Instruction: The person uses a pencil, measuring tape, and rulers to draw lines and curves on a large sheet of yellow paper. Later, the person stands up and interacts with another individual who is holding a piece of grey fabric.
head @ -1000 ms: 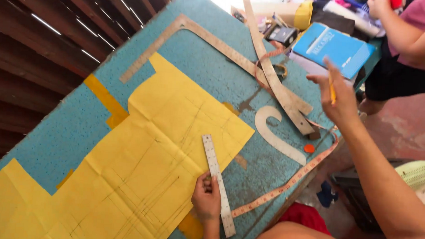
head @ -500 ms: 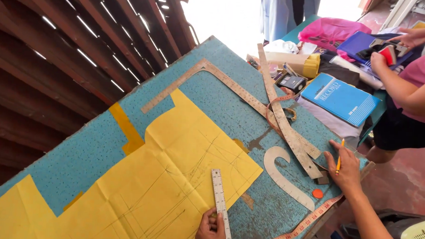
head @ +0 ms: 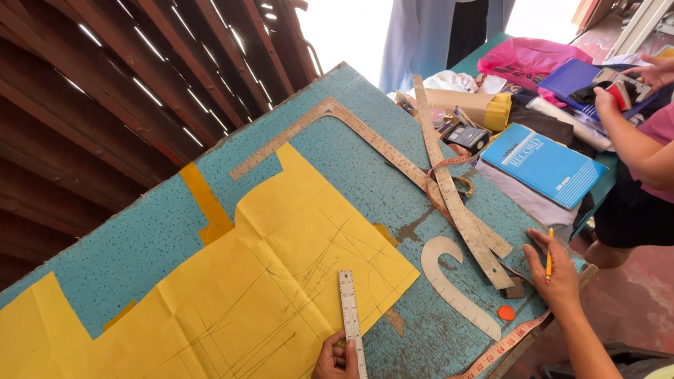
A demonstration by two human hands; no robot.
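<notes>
Pattern lines already cross my yellow paper [head: 272,285]; left hand [head: 335,364] pins the ruler [head: 350,319], right hand [head: 553,275] grips a pencil [head: 549,253], edge lines unfinished.

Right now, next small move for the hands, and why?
Probably bring the right hand with its pencil over to the ruler. The left hand already presses the ruler onto the yellow pattern paper, while the pencil rests away by the wooden rulers.
</notes>
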